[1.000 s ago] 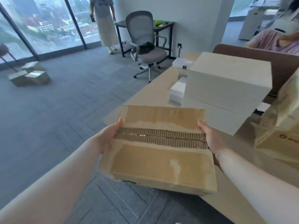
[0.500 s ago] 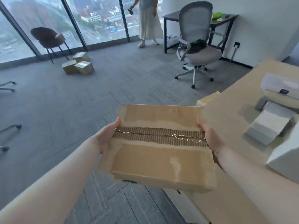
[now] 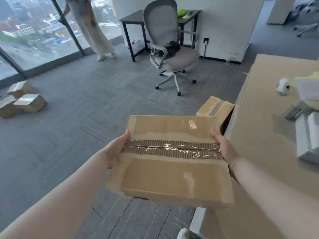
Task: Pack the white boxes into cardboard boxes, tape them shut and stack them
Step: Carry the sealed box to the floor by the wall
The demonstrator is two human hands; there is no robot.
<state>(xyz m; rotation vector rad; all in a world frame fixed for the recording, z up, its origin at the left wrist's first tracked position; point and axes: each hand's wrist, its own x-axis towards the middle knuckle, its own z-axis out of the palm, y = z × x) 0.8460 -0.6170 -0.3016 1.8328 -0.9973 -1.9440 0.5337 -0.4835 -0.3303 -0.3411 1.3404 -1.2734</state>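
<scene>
I hold a flat cardboard box [image 3: 172, 176] out in front of me over the floor; clear tape runs along its torn centre seam. My left hand [image 3: 115, 149] grips its left edge and my right hand [image 3: 224, 147] grips its right edge. A second cardboard box [image 3: 214, 107] stands on the floor beside the table. White boxes [image 3: 307, 135] lie on the table at the right. Three taped cardboard boxes [image 3: 20, 100] sit on the floor at the far left near the window.
The cardboard-covered table [image 3: 259, 118] fills the right side, with a tape roll [image 3: 284, 86] on it. A grey office chair [image 3: 169, 49] and a dark desk [image 3: 136, 23] stand ahead. A person [image 3: 89, 26] stands by the window. Grey carpet lies between.
My view has swung left, away from the table, and moved closer to the chair. Both hands keep the same grip on the box. The large white boxes have left the view.
</scene>
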